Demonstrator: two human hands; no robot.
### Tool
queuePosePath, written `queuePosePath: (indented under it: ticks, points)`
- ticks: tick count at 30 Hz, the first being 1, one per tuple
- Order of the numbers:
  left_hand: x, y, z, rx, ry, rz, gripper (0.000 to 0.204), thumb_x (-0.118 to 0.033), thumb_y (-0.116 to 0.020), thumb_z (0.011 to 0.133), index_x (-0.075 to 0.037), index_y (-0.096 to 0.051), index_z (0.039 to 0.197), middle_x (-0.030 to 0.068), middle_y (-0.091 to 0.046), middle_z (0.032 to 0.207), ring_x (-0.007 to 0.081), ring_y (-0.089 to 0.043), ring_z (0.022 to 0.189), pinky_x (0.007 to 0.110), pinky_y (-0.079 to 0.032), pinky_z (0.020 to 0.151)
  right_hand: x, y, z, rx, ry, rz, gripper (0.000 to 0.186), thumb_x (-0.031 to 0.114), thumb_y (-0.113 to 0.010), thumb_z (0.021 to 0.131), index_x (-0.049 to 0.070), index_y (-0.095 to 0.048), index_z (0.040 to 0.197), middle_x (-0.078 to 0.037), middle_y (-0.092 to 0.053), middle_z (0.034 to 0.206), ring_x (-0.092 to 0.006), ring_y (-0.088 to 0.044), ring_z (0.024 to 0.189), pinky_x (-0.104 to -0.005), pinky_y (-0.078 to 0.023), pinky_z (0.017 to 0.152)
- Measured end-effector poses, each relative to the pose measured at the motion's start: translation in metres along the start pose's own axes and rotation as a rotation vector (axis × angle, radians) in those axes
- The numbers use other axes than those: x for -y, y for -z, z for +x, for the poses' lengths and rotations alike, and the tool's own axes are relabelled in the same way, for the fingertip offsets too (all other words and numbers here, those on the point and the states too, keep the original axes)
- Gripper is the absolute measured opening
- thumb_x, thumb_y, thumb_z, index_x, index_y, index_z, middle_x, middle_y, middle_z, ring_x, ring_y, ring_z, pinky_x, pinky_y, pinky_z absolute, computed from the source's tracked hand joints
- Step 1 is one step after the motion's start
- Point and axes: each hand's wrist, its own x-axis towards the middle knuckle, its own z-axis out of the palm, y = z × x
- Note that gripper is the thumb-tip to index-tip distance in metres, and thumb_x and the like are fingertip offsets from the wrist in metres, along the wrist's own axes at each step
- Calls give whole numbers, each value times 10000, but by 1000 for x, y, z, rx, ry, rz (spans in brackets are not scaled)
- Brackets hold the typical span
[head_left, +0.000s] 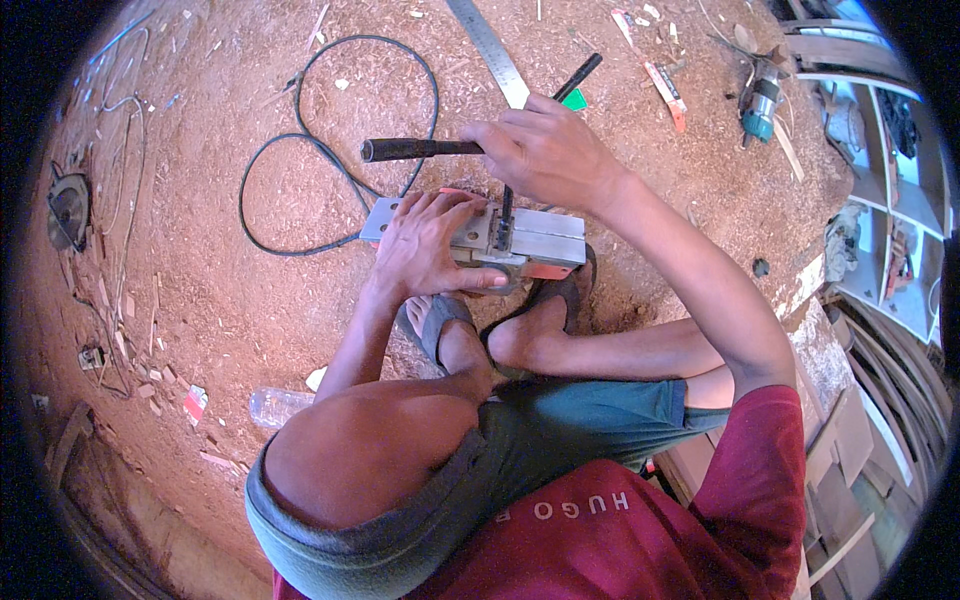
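Note:
An electric hand planer (552, 232) lies sole up on the ground just in front of my feet, its flat metal faces showing and orange body parts underneath. My left hand (428, 240) is closed around its left part, fingers across the sole and thumb along the near side. My right hand (555, 148) grips the hub of a black three-way socket wrench (425, 149). One wrench arm points left, another to the far right. The third stands down on the planer's cutter slot; whether its tip sits on a bolt I cannot make out.
A looped black cable (300, 137) lies left of the planer. Beyond my right hand are a steel ruler (487, 48) and a green piece (575, 99). A teal power tool (762, 108) lies far right, near shelves (905, 210). A clear plastic bottle (278, 407) rests by my left knee.

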Motion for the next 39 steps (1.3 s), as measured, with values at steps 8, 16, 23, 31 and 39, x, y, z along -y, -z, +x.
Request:
queuePosePath:
  ticks: [8, 16, 23, 31, 39]
  points:
    - [-4, -5, -4, -31, -3, 96, 1025, -833, -731, 651, -103, -629, 1363, 98, -627, 1358, 306, -570, 1307, 584, -332, 1148, 11, -3, 4, 106, -168, -107, 308, 159, -642, 923, 75, -562, 1209, -63, -692, 778, -251, -717, 786, -409, -508, 763]
    - [-10, -5, -3, -37, 25, 92, 1004, -838, -729, 647, -174, -621, 1393, 97, -633, 1333, 278, -589, 1271, 521, -360, 1038, 25, 3, 8, 241, -316, -287, 249, 137, -531, 964, 21, -521, 1184, -105, -697, 670, -300, -724, 653, -429, -519, 718]
    - [-10, -4, -2, -9, 13, 117, 1030, -849, -716, 650, -198, -595, 1438, 109, -634, 1340, 284, -596, 1260, 520, -360, 1001, 32, 9, 13, 316, -378, -302, 260, 131, -511, 987, -12, -496, 1204, -118, -714, 677, -321, -730, 647, -440, -519, 711]
    - [-8, -6, 4, 1, -20, 139, 1130, -878, -680, 656, -188, -498, 1532, 165, -628, 1361, 351, -584, 1273, 622, -338, 1075, 6, 8, -7, 194, -312, -187, 296, 147, -519, 980, 47, -513, 1258, -119, -691, 692, -334, -713, 675, -468, -512, 715]
    - [-4, -5, 3, 67, -12, 130, 1101, -884, -693, 640, -127, -598, 1435, 117, -613, 1388, 327, -551, 1315, 592, -343, 1104, -22, -9, -25, -16, -165, -143, 418, 161, -695, 897, 89, -540, 1279, -66, -687, 822, -264, -690, 809, -422, -480, 800]
